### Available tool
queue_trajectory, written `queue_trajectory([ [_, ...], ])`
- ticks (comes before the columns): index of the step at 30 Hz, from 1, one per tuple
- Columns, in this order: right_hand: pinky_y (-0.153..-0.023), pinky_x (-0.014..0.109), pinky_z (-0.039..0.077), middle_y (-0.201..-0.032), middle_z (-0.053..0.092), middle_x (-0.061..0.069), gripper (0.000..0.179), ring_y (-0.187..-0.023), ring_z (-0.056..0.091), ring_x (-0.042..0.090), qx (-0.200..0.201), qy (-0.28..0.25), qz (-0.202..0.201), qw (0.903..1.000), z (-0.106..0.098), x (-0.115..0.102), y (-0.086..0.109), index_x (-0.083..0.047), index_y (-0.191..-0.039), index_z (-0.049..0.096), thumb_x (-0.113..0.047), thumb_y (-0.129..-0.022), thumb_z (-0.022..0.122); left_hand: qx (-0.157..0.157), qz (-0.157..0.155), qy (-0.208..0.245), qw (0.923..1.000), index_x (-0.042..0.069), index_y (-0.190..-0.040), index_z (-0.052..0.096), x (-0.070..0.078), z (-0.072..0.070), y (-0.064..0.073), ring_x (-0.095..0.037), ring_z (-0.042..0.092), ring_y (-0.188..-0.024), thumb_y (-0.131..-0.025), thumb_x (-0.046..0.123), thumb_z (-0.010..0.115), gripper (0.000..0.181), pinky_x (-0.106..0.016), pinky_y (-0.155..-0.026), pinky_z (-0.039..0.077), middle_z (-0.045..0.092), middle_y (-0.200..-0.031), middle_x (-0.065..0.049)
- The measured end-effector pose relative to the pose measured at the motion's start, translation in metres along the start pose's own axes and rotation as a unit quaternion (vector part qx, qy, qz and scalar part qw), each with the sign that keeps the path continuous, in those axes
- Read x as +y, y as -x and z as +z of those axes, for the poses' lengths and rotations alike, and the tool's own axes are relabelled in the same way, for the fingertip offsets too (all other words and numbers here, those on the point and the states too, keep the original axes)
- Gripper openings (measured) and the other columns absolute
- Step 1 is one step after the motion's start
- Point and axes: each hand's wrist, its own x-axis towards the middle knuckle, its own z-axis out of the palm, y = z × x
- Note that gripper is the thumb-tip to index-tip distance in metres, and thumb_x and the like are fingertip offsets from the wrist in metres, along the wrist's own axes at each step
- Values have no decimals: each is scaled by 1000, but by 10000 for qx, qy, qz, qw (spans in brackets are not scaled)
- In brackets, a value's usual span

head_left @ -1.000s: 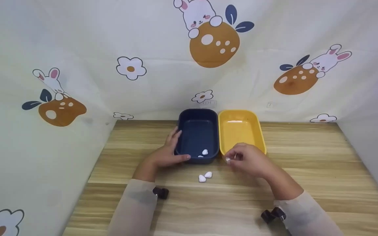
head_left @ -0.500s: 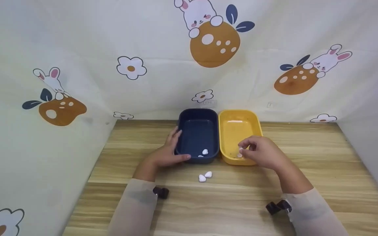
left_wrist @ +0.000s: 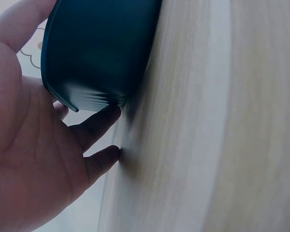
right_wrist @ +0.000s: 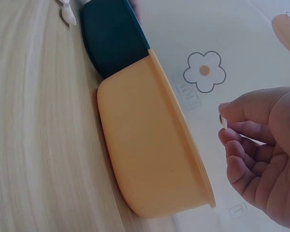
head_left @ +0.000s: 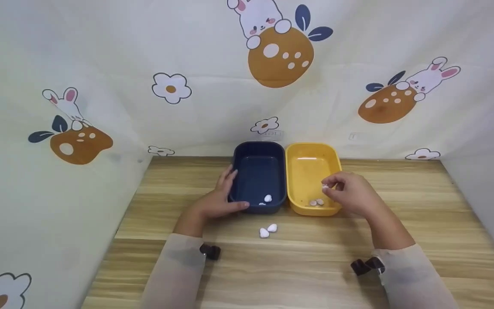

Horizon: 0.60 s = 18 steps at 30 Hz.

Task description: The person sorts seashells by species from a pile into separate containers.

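Note:
My right hand point(head_left: 354, 193) is over the right side of the yellow container point(head_left: 294, 171), pinching a small white pebble-like piece point(head_left: 325, 186) between thumb and fingertips. In the right wrist view the pinched piece point(right_wrist: 224, 122) sits above the container's rim, mostly covered by the fingers. Two pale pieces point(head_left: 316, 202) lie inside near the front wall. My left hand point(head_left: 217, 201) spans the near left corner of the navy container point(head_left: 257, 171), thumb along the front rim, straight fingers against the left wall. Inside it lies a white piece point(head_left: 268, 198), beside another largely hidden by the rim.
Two more white pieces point(head_left: 268, 230) lie on the wooden table point(head_left: 281, 266) in front of the navy container. Both containers stand side by side close to the back wall, which is hung with a printed cloth point(head_left: 212, 116).
My right hand has moved right and a little away from me, from the yellow container's front left corner to its right side. Two pieces now show inside there. The left hand has stayed put.

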Motion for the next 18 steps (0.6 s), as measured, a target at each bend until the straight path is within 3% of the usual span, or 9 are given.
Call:
queue_trajectory([
  [10,-66,22,53,-105,73,10,24,-83,60,19,37,-169,50,9998,-1,-2,1,-8,-116,78,-23,-98,77,-13,37,-4,10000,19,-174,6,0,-1,1,-47,17,-164,-90,61,78,118,-66,-129,28,-14,-182,-2],
  [18,-67,22,50,-103,74,9,25,-83,59,18,160,-63,-213,9996,2,-5,2,-7,-115,79,-23,-97,78,-40,57,2,10000,19,-174,5,1,-1,1,-45,15,-165,-89,62,78,120,-64,-131,27,-14,-181,1],
])
